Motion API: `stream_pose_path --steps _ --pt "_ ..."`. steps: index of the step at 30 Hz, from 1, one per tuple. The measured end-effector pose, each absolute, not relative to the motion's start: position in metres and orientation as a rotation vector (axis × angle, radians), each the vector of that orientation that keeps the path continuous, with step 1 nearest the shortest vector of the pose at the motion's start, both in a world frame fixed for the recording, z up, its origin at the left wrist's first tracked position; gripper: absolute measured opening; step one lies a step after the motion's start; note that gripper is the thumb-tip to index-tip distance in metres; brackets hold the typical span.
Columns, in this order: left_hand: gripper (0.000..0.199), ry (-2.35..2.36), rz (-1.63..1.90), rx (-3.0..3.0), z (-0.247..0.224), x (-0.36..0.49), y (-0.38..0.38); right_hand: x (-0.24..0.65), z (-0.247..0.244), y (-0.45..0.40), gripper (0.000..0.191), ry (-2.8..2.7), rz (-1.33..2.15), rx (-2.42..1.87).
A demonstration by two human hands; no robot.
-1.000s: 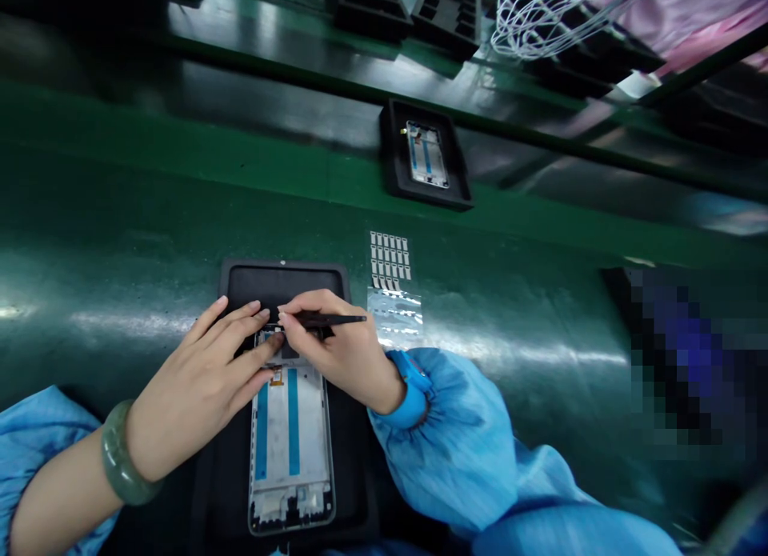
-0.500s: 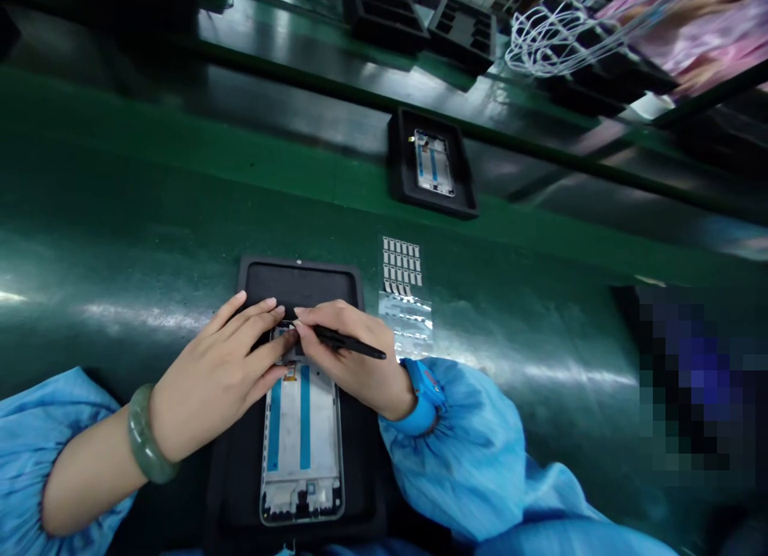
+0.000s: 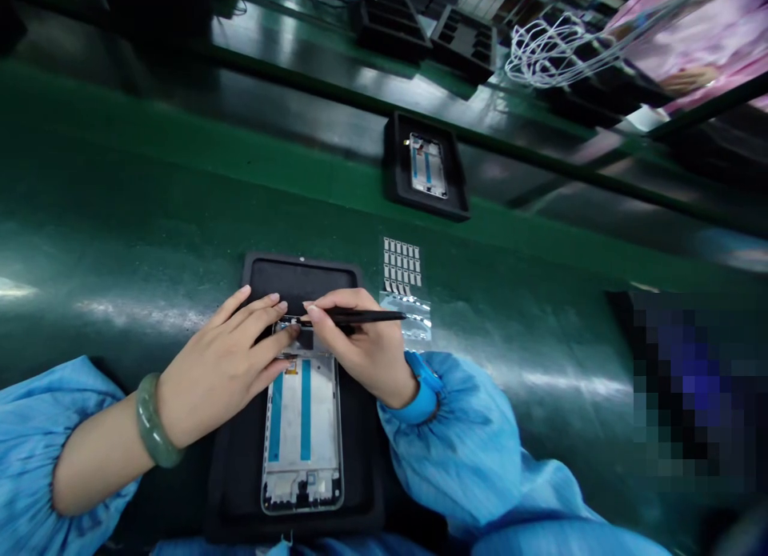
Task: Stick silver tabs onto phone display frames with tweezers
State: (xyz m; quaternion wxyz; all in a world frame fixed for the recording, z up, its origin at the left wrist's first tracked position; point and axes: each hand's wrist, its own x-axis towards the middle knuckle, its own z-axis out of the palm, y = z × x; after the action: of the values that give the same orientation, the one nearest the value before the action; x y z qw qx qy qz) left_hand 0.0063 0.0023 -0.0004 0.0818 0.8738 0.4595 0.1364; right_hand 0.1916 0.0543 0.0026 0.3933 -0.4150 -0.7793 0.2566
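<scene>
My left hand [image 3: 222,370] rests its fingertips on the top end of a phone frame [image 3: 302,436], which lies face up with blue strips down its white back. My right hand [image 3: 360,345] pinches slim black tweezers [image 3: 360,318], whose tip meets the frame's top end beside my left fingers. The hands hide the small part under that tip. The frame lies on a black rubber mat [image 3: 300,285].
A sheet of small labels [image 3: 401,264] on clear film [image 3: 408,312] lies right of the mat. Further off are a black tray [image 3: 396,190] holding another frame, stacked black trays [image 3: 390,28], white cables [image 3: 552,52] and a pixelated blue-black shape [image 3: 690,380] on the green bench [image 3: 150,220].
The tweezers have swung from pointing down-right to nearly level, with their tip at the frame's top end. My right hand has shifted slightly up, and the view has moved slightly.
</scene>
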Motion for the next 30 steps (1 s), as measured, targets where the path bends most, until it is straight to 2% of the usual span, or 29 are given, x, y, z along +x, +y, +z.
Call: stream_pose_path --steps 30 --pt "0.033 1.362 0.414 2.609 0.0016 0.0068 0.0016 0.1918 0.0036 0.0527 0.005 -2.073 0.628 -0.973"
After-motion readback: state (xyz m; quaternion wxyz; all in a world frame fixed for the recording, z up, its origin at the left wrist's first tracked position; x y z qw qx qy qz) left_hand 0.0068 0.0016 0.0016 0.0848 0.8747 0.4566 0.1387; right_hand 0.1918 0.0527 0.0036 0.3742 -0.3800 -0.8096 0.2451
